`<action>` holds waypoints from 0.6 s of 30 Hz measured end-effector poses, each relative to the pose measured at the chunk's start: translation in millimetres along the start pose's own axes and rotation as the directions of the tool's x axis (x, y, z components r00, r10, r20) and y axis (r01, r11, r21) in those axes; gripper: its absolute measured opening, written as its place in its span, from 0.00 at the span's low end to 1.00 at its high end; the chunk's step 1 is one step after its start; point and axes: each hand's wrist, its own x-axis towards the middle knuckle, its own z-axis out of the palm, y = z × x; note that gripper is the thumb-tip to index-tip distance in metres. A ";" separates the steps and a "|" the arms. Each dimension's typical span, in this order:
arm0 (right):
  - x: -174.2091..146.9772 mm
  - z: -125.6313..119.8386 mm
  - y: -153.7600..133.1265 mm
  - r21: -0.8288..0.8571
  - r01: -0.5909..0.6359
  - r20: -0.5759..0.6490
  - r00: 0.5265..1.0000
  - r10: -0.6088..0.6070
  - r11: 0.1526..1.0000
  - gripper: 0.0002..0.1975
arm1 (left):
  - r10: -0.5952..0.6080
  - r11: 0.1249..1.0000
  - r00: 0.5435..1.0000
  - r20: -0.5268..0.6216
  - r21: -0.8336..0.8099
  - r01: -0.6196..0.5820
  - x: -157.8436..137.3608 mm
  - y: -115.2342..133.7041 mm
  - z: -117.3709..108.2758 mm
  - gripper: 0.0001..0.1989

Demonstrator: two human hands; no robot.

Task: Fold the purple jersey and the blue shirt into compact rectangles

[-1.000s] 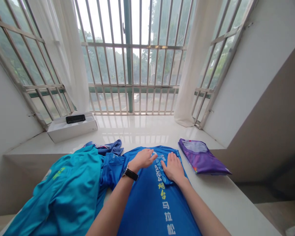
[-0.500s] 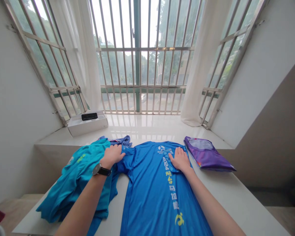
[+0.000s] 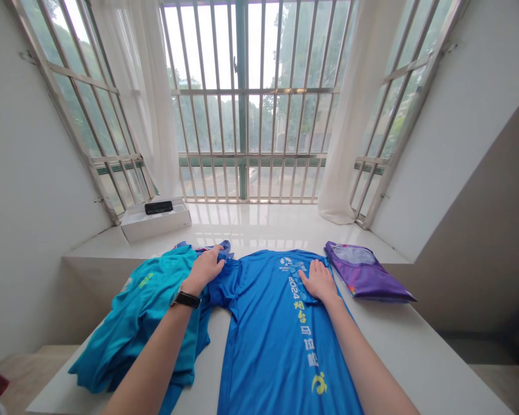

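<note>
A blue T-shirt (image 3: 268,328) with white and yellow print lies spread on the white surface before me. My left hand (image 3: 206,268), a watch on its wrist, is at the outer end of the shirt's left sleeve, fingers and thumb closed about the sleeve edge. My right hand (image 3: 319,280) rests flat on the shirt's upper right, fingers stretched out, on the sleeve folded inward there. Beneath and beside my left forearm is a heaped teal shirt (image 3: 147,311). Behind my left hand a bluish-purple garment (image 3: 227,248) shows in part.
A purple packed pouch (image 3: 367,276) lies right of the shirt. On the sill at the back left stands a white box (image 3: 155,223) with a black phone-like device (image 3: 158,207) on top. White curtains (image 3: 339,144) hang before the barred window (image 3: 246,115).
My left hand has shifted slightly right and up along the sleeve end, its fingers now more curled. My right hand stays on the shirt. The view has moved slightly.
</note>
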 end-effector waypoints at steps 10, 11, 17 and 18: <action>0.1 0.3 0.5 0.008 0.004 0.000 1.000 -0.004 1.000 0.42 | 0.183 0.977 0.983 0.005 -0.115 -0.182 14.3 13.0 -3.7 0.21; -0.2 -0.1 0.5 0.008 0.004 0.001 1.000 -0.004 1.000 0.42 | 0.203 0.959 0.978 -0.039 -0.196 -0.207 20.8 20.7 -2.0 0.20; -3.9 -5.0 -0.2 0.008 0.010 0.004 1.000 -0.010 1.000 0.42 | 0.329 0.728 0.935 0.132 -0.666 -0.162 52.1 69.7 30.6 0.25; -4.6 -5.7 -0.7 0.012 0.009 0.006 1.000 -0.009 1.000 0.42 | 0.353 0.683 0.919 0.175 -0.720 -0.125 54.1 72.1 36.4 0.26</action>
